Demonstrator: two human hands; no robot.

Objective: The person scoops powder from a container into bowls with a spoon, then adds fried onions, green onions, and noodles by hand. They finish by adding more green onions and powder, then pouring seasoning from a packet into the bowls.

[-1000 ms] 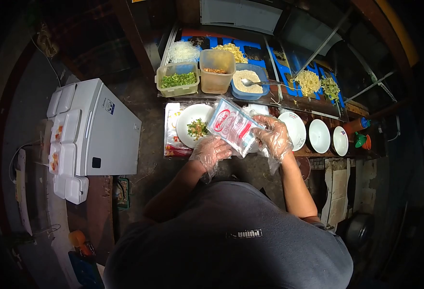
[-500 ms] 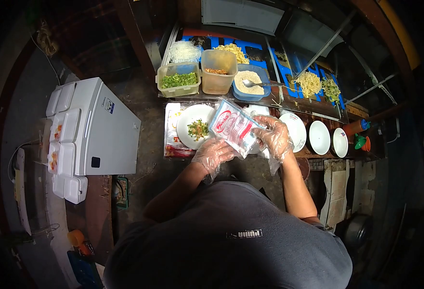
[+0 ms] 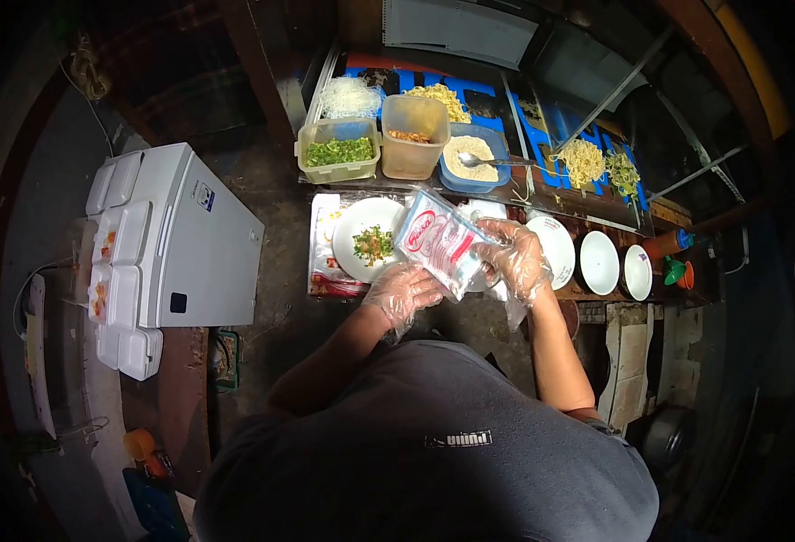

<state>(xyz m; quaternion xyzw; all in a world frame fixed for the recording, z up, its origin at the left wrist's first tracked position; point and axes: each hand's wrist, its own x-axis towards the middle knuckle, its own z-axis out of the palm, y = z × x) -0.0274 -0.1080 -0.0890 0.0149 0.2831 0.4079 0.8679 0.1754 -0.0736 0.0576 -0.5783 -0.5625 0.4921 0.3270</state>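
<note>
A clear plastic packet (image 3: 435, 237) with red and blue print is held tilted in front of me. My right hand (image 3: 519, 262), in a clear plastic glove, is closed on its right edge. My left hand (image 3: 402, 294), gloved the same way, has its fingers on the packet's lower left edge; part of the grip is hidden. Just left of the packet lies a white plate (image 3: 348, 257) bearing chopped greens and brown bits (image 3: 373, 244). Behind my right hand, a white dish (image 3: 488, 209) is partly covered.
Tubs of chopped greens (image 3: 339, 152), brown bits (image 3: 410, 137) and pale crumbs with a spoon (image 3: 469, 158) stand behind. Noodles (image 3: 581, 163) lie farther back. White bowls (image 3: 599, 263) line the right. A white freezer (image 3: 212, 248) and stacked foam boxes (image 3: 126, 287) stand left.
The packet has tilted slightly in my hands, its printed face turning a little. Both hands keep their hold; the view has shifted slightly.
</note>
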